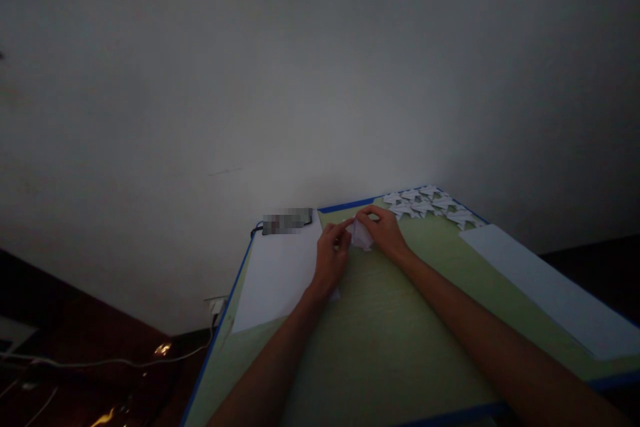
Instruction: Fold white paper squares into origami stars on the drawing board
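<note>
Between my two hands, over the far middle of the green tabletop, is a small folded piece of white paper (362, 236). My left hand (333, 250) pinches its upper left side, fingers closed. From the right, my right hand (382, 227) grips the top edge with thumb and fingertips. The paper's lower part hangs pointed and creased, close to the table surface. Several folded white paper shapes (423, 202) lie in rows at the far right corner, beyond my right hand. A white paper sheet (280, 273) lies flat to the left of my left hand.
The green table (400, 347) has a blue edge and stands against a grey wall (310, 80). A blurred-out dark device (287, 221) with a cable lies on the left sheet. A long stack of white paper (550, 290) lies along the right edge. A white cord (125, 363) runs at floor left.
</note>
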The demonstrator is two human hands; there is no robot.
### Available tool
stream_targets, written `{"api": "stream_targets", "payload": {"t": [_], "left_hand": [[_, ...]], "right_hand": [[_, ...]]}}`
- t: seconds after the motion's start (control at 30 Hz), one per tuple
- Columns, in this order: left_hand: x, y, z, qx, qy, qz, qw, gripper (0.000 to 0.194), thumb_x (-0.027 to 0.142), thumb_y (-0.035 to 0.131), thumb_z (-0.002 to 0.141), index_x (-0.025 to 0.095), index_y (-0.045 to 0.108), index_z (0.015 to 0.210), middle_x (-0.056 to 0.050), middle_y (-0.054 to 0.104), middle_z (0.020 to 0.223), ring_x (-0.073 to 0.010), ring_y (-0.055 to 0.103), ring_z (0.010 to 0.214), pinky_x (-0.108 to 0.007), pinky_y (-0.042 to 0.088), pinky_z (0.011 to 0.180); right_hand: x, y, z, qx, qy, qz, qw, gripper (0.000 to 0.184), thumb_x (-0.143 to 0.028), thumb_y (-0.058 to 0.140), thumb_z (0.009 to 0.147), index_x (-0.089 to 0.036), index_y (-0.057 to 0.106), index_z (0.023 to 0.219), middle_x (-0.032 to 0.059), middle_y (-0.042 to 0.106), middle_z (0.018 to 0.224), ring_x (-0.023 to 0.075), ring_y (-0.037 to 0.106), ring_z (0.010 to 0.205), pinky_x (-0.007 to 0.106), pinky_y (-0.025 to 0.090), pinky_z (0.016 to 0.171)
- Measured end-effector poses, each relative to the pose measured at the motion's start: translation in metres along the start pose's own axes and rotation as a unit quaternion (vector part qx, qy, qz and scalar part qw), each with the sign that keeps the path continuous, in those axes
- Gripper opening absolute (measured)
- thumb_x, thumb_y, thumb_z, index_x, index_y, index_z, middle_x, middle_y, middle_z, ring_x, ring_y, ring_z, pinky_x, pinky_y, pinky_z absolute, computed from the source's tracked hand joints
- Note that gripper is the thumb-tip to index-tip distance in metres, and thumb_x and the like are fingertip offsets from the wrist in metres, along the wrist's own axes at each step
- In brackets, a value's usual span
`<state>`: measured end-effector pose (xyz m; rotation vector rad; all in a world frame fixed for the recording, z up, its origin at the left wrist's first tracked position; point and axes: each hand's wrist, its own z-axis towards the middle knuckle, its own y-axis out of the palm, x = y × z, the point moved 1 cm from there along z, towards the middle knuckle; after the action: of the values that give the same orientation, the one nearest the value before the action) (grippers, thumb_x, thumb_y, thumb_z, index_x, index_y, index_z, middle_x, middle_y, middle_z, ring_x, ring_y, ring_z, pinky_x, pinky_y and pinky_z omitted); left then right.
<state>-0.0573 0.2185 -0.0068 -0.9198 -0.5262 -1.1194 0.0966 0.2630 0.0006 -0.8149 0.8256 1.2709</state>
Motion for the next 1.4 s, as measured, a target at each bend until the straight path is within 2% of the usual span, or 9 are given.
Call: {"api": "stream_targets", "payload": {"t": [0.4,0.57,0.9,1.13,1.4], "left_hand": [[0.002,0.001,0.000,0.010,-0.001,0.018,1.000,0.039,0.016,0.056,0.091,0.026,0.071,0.126,-0.003,0.056,0.087,-0.0157,0.056,0.078,-0.029,0.049,0.075],[0.000,0.001,0.000,0.015,-0.003,0.030,0.999,0.037,0.016,0.057,0.090,0.025,0.073,0.122,-0.003,0.058,0.086,-0.0158,0.057,0.078,-0.029,0.048,0.074],[-0.004,0.001,0.002,0.057,-0.098,-0.075,0.991,0.012,0.021,0.068,0.081,0.018,0.067,0.092,-0.004,0.068,0.087,-0.0168,0.063,0.080,-0.027,0.050,0.071],[-0.005,0.002,0.004,0.053,-0.108,-0.116,0.986,0.020,0.033,0.076,0.078,0.017,0.067,0.087,-0.005,0.069,0.083,-0.0160,0.064,0.076,-0.027,0.050,0.069],[-0.010,0.002,0.004,0.065,-0.133,-0.168,0.975,0.023,0.029,0.081,0.072,0.017,0.068,0.087,-0.004,0.070,0.084,-0.0154,0.066,0.077,-0.028,0.052,0.072]], "right_hand": [[0.003,0.001,0.001,0.000,0.015,-0.012,1.000,0.026,-0.040,0.062,0.081,-0.018,0.076,0.079,0.0082,0.078,0.086,0.0245,0.069,0.081,0.036,0.055,0.073],[0.001,0.001,0.000,-0.011,0.025,-0.002,1.000,0.023,-0.040,0.069,0.076,-0.019,0.078,0.079,0.0086,0.079,0.088,0.0258,0.071,0.085,0.037,0.056,0.075],[0.005,0.000,0.002,-0.031,0.029,0.018,0.999,0.022,-0.039,0.069,0.076,-0.020,0.078,0.081,0.0078,0.079,0.091,0.0241,0.071,0.083,0.037,0.056,0.076],[0.002,0.000,0.002,-0.052,0.016,0.016,0.998,0.024,-0.040,0.065,0.079,-0.020,0.078,0.083,0.0074,0.078,0.092,0.0224,0.070,0.081,0.034,0.055,0.074],[0.003,0.001,0.001,-0.052,0.020,0.026,0.998,0.025,-0.040,0.063,0.079,-0.019,0.076,0.082,0.0063,0.077,0.090,0.0206,0.068,0.077,0.031,0.053,0.070]]}}
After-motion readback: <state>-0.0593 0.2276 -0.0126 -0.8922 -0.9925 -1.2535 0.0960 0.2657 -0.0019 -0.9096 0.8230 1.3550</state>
